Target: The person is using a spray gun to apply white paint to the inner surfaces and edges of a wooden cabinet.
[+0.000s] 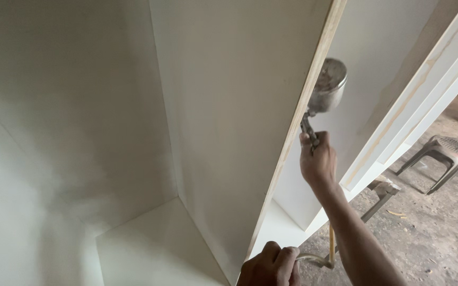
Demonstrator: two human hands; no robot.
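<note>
The spray gun, its dull metal cup uppermost, sits just behind the bare wooden edge of a white cabinet panel, gripped tight by the right hand. The left hand is closed around a pale hose at the panel's foot. White boards lean alongside; a plastic stool stands on the dusty concrete floor
</note>
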